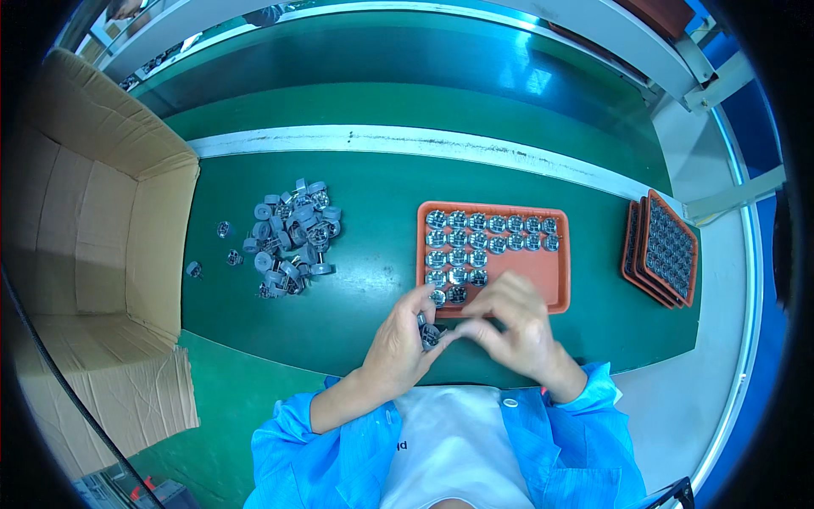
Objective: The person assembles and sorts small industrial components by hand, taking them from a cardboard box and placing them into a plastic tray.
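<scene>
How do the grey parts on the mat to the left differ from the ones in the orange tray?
The loose grey parts lie in a jumbled heap on the green mat, tipped every way, a few strays apart. The parts in the orange tray sit in neat rows, faces up, filling only part of it. Both look like the same small round grey pieces; the left hand holds a few.

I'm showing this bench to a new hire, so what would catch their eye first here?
Most likely the orange tray at centre, partly filled with rows of small round metal parts, against the green table. Just below its near edge, the left hand pinches a small grey part while the right hand meets it. To the left lies a loose heap of grey parts, beside an open cardboard box.
</scene>
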Available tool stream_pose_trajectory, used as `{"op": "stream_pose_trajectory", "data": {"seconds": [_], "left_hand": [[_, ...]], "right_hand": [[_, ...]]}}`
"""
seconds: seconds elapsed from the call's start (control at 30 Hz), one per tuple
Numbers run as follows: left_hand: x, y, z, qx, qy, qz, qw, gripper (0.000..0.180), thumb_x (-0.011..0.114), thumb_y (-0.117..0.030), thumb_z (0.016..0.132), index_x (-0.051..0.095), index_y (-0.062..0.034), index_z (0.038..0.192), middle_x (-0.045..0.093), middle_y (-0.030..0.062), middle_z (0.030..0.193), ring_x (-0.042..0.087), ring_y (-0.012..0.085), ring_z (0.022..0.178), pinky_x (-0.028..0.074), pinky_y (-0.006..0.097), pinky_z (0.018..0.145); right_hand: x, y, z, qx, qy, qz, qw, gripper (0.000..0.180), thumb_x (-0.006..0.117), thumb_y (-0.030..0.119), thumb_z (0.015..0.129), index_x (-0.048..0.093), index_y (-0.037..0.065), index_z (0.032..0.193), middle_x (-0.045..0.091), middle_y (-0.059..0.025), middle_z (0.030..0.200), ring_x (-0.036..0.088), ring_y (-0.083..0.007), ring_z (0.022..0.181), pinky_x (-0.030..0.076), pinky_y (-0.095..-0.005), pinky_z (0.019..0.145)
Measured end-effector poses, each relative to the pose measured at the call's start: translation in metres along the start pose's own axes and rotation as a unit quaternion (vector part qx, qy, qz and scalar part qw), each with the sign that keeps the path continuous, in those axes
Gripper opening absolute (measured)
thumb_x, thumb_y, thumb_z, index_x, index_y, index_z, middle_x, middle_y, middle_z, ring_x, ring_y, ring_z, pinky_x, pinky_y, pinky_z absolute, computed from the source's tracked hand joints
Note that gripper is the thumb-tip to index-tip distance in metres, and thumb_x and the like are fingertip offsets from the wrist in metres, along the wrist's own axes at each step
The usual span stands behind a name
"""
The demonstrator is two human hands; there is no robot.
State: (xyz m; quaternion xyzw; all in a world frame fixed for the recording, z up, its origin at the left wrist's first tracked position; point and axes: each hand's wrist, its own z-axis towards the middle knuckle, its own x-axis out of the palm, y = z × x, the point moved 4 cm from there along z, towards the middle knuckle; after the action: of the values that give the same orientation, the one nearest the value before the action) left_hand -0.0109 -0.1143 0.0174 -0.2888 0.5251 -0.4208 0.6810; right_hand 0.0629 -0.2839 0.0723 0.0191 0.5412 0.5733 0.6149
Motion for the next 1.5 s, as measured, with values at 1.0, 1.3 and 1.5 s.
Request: {"op": "stream_pose_trajectory", "data": {"seconds": [1.0, 1.3, 1.5], "left_hand": [[0.008, 0.016, -0.015, -0.238, 0.066, -0.664, 0.705, 0.047, 0.042, -0.041, 0.116, 0.047, -0.0047, 0.146, 0.056, 0.0093, 0.132, 0.053, 0.0217, 0.124, 0.045, 0.041, 0.109], [0.003, -0.006, -0.018, -0.328, 0.19, -0.635, 0.673, 0.061, 0.024, -0.058, 0.115, 0.041, -0.0087, 0.147, 0.049, 0.0062, 0.129, 0.053, 0.0161, 0.117, 0.046, 0.038, 0.104], [0.013, 0.008, -0.033, -0.244, 0.297, -0.579, 0.719, 0.042, 0.044, -0.042, 0.117, 0.043, -0.0073, 0.141, 0.046, 0.005, 0.122, 0.05, 0.012, 0.108, 0.047, 0.032, 0.095]], "right_hand": [[0.002, 0.031, 0.001, -0.068, -0.013, -0.009, 0.998, 0.035, 0.09, 0.016, 0.074, 0.077, 0.003, 0.105, 0.069, -0.0104, 0.099, 0.066, -0.0293, 0.084, 0.055, -0.0418, 0.071], [0.01, 0.043, -0.02, -0.277, 0.043, -0.128, 0.951, 0.02, 0.072, 0.016, 0.085, 0.076, 0.004, 0.101, 0.068, -0.0063, 0.107, 0.068, -0.0195, 0.097, 0.052, -0.0293, 0.077], [-0.006, 0.018, -0.022, -0.192, -0.039, 0.018, 0.98, 0.01, 0.077, 0.008, 0.086, 0.075, 0.007, 0.096, 0.071, -0.0059, 0.094, 0.071, -0.0212, 0.086, 0.056, -0.0335, 0.073]]}}
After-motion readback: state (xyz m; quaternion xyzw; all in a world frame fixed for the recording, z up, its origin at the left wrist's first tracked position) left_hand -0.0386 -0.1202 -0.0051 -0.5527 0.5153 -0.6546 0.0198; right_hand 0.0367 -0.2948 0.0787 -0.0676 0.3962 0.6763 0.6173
